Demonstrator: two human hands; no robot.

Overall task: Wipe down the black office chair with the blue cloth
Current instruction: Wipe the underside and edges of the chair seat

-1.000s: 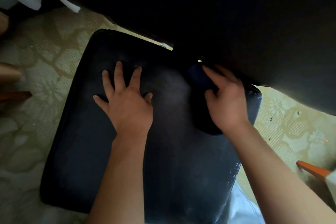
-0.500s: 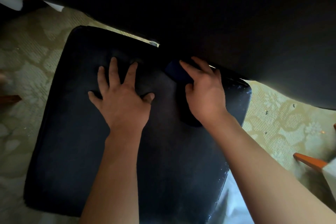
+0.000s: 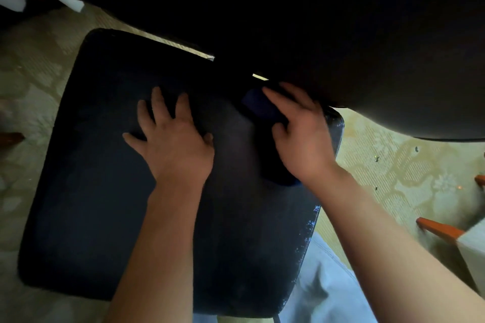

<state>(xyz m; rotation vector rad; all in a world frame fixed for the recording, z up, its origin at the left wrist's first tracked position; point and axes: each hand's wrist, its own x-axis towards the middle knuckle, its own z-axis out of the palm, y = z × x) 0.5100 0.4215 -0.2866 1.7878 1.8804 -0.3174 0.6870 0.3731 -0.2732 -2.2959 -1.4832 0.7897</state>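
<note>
One blue cloth (image 3: 262, 109): I am seeing it lying at the rear right of the black office chair (image 3: 105, 191) seat, just below the backrest (image 3: 341, 34). Right hand (image 3: 301, 139) is pressing it down, fingers stretched out, not clenching. Left hand (image 3: 173, 147) is resting palm-down on the seat centre, fingers spread, holding nothing. Patterned floor (image 3: 393, 165) is showing around; an orange wooden piece (image 3: 441, 229) is lying far right.

Home: floral floor covering (image 3: 409, 165), orange furniture leg (image 3: 438, 229).

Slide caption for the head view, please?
Right hand presses blue cloth onto the black chair seat; left hand rests flat alongside.
</note>
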